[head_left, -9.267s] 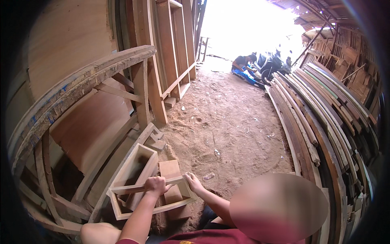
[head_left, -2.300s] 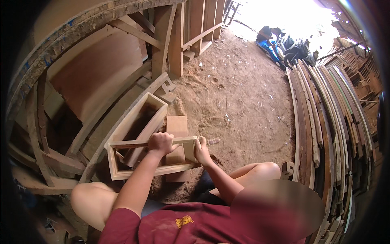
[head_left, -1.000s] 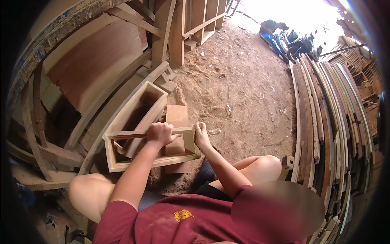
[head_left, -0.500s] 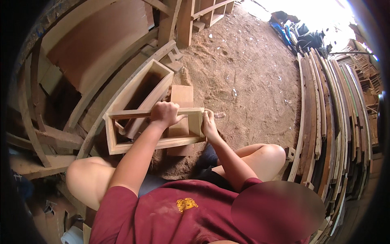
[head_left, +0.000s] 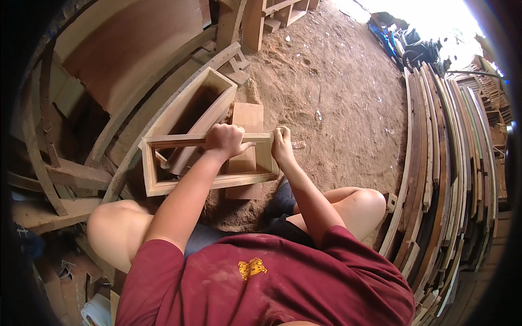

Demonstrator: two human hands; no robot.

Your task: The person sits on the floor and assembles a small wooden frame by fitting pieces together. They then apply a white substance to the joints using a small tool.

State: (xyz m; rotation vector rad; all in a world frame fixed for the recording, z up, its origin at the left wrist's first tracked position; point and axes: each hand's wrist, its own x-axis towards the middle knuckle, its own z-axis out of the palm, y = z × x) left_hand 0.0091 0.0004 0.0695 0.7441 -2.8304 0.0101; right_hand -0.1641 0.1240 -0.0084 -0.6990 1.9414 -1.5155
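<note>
An open rectangular wooden frame [head_left: 220, 182], deep-sided like a drawer without a bottom, lies across in front of my lap. My left hand [head_left: 223, 140] is closed over its far rail, thumb pointing right along the wood. At the frame's right end my right hand [head_left: 283, 146] is closed, its curled fingers against the outer face near the far corner. Whatever those fingers hold, if anything, is hidden. A longer wooden box [head_left: 222, 81] stands slantwise behind and partly under the frame. Through the frame's opening a flat reddish board [head_left: 247, 114] shows on the ground.
Long wooden strips [head_left: 429, 163] are stacked along the right. Large curved-looking timber pieces and a panel [head_left: 141, 60] fill the left. Sandy ground [head_left: 337, 92] stretches ahead, with a wooden shelf-like frame [head_left: 285, 13] at the far end and a dark wheeled vehicle [head_left: 416, 49] far right.
My right hand has slid away from me along the frame's right end, toward the far corner. My left hand keeps its grip on the far rail. The whole view has shifted slightly.
</note>
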